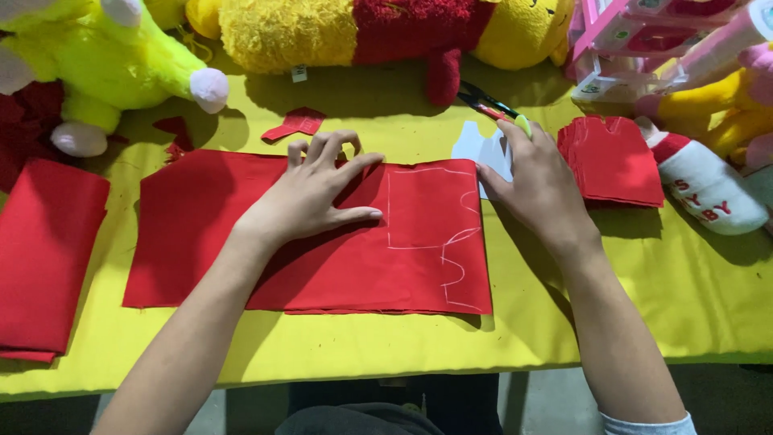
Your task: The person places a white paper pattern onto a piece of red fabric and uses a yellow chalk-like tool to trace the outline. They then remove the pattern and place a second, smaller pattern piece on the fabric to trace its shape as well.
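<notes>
Cloth (322,242), red w/ chalk outline, lies mid-frame on yellow desk (644,298). Left hand (314,193) flat, released, pinning it. Right hand (539,185) at cloth's right edge, touching scissors (487,105), nothing gripped. Step looks like marking done; next needs scissors gripped, cut along chalk.

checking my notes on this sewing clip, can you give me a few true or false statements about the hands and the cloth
1. The left hand lies flat on the red cloth. True.
2. The red cloth bears no marks. False: white chalk lines are drawn on its right part.
3. The right hand rests at the right edge of the red cloth, beside a white paper pattern. True.
4. The scissors lie on the folded cloth at the far left. False: they lie beyond the right hand's fingertips, near the stuffed toy.
5. A stack of cut red pieces lies right of the right hand. True.
6. The table cover is blue. False: it is yellow.
</notes>
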